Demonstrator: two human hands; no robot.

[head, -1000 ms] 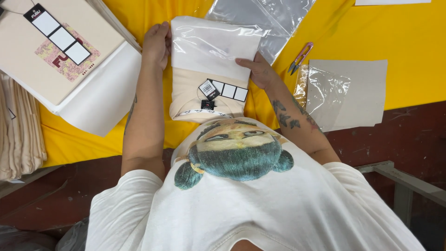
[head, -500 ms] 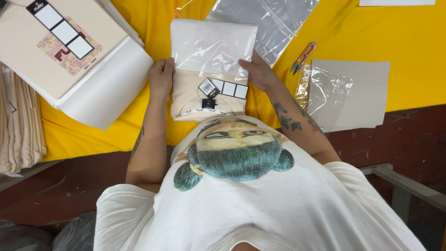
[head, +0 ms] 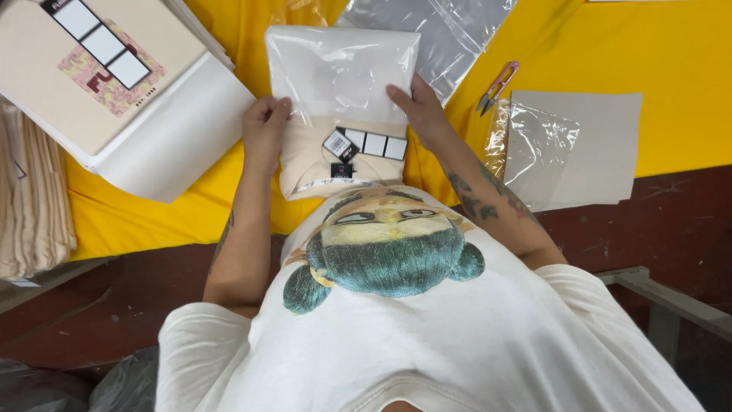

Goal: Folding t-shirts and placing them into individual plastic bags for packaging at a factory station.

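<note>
On the yellow table (head: 610, 46) above a dark red floor (head: 114, 305), a folded shirt (head: 339, 156) sits half inside a clear bag (head: 343, 72), left hand (head: 263, 130) curled gripping its edge, right hand (head: 418, 111) pinching the other side

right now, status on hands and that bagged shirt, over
Left hand and right hand grip the clear bag edges. Folded beige shirt half in. Snips lie apart.

Looks like a garment packing station in a small workshop. Yellow-covered worktable (head: 610, 69), a stack of folded printed cream shirts (head: 107, 84) at upper left, loose clear poly bags (head: 450, 30) at the top, grey cardboard sheets (head: 595, 145) and little thread snips (head: 496, 85) on the right.
</note>
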